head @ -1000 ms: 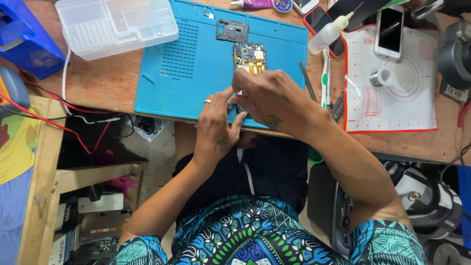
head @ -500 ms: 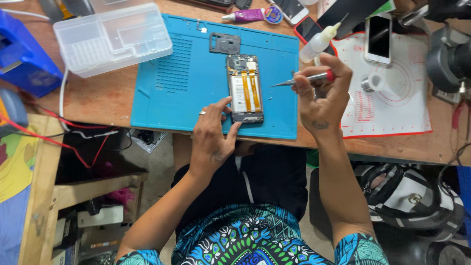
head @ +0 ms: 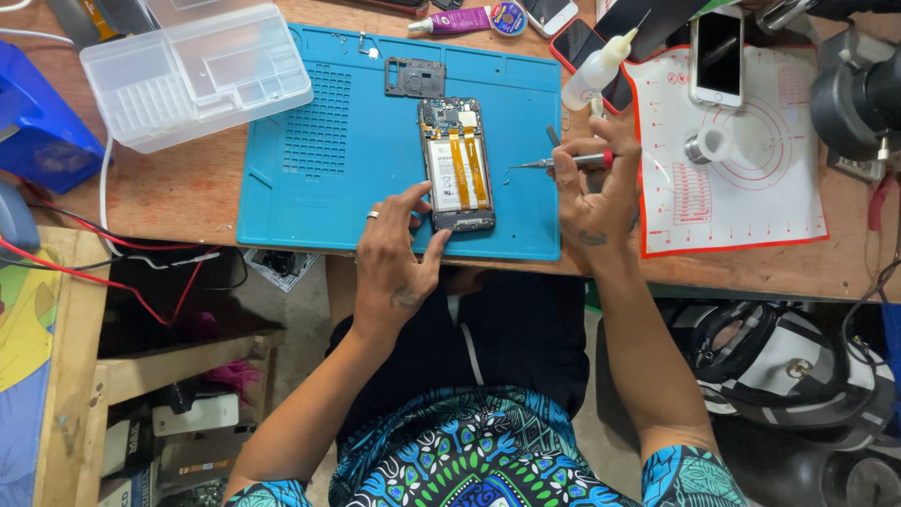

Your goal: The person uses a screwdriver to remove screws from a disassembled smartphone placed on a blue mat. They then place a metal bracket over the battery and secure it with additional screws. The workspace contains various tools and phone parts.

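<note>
On the blue mat (head: 310, 188) our opened phone (head: 457, 165) lies back-off, insides bare; left hand (head: 399, 253) steadies it, right hand (head: 593, 188) grips a screwdriver (head: 554, 162). Reassembly seems left.

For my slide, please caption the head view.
Left hand steadies an opened phone on the blue mat; right hand holds a screwdriver.

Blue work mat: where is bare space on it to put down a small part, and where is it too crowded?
The blue work mat is bare between its grid of small pockets and the opened phone, and right of the phone above the screwdriver. It is crowded by the left hand at the phone's lower end.
</note>
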